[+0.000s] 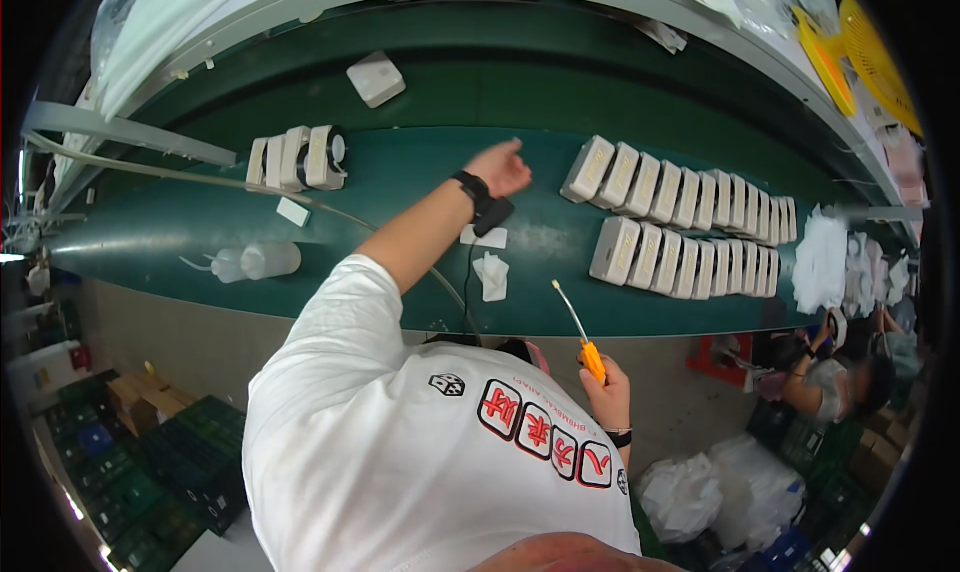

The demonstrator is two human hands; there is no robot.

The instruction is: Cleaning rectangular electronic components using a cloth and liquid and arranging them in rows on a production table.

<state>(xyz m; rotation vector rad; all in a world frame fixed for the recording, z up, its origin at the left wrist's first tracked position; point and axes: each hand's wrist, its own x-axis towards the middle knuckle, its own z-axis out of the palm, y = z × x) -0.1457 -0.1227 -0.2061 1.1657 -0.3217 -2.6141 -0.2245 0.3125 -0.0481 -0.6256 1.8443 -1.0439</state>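
My left hand (pixel 503 169) is stretched over the green workbench, its fingers loosely bent and partly apart, with nothing seen in them. It is nearest the first of several white box-shaped housings (pixel 588 169), which stand in two rows to its right. In front of my body, my right hand (pixel 609 392) is closed around the orange handle of a tool (pixel 592 360). Its thin metal shaft points away toward the bench and ends in a small pale tip; the exact kind is unclear. A small black device (pixel 493 217) is beside my left wrist.
More white housings (pixel 290 159) stand at left, one with a round black-rimmed end. A white box (pixel 377 79) lies on the far green strip. Bottles (pixel 270 260), a crumpled wipe (pixel 491 276) and a hose (pixel 395 234) are on the bench. Another person (pixel 830 377) is at right.
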